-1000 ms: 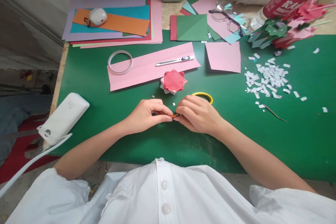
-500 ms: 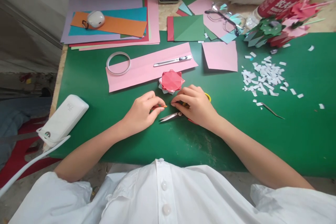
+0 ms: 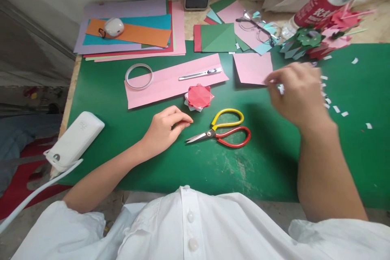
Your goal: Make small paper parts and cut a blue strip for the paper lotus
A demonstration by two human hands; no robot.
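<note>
Red-labelled bottle, contents unclear, beyond right hand.

The shirt is white, loose and softly creased. A straight placket runs down its front, with round, pale, slightly glossy buttons set in a line. The left sleeve and right sleeve are short, wide and white, rumpled in folds. Forearms, left hand and right hand are bare.
</note>
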